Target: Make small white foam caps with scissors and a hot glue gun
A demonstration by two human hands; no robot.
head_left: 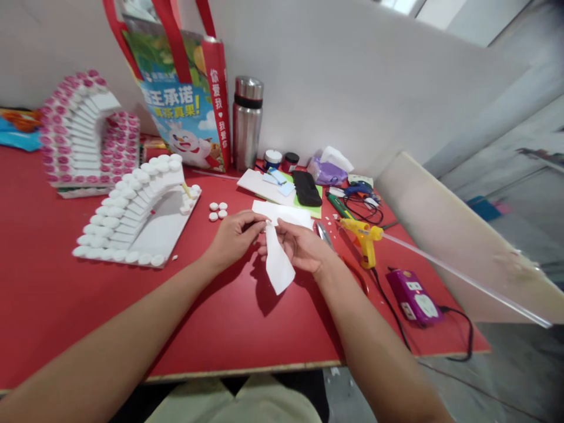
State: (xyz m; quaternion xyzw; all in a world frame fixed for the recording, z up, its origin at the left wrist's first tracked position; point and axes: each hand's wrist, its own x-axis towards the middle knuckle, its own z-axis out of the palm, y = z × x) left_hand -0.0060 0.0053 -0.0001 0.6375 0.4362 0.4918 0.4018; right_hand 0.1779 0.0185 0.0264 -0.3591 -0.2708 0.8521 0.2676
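A white strip of paper (278, 265) hangs between my hands, its wide pointed end toward me. My left hand (240, 235) pinches its narrow top end between thumb and fingers. On the other side, my right hand (302, 244) grips the strip near the same end, palm partly turned up. Just beyond my hands lies a flat white sheet (291, 214). Several small white discs (218, 211) sit to the left of my left hand. A white model edged with white discs (132, 211) rests farther left on the red table (238, 329).
A yellow glue gun (363, 235) with a long clear stick, pliers (325, 234) and a purple power box (414, 296) are on the right. At the back stand a steel flask (247, 123), a shopping bag (189, 111) and a pink-and-white model (59, 135).
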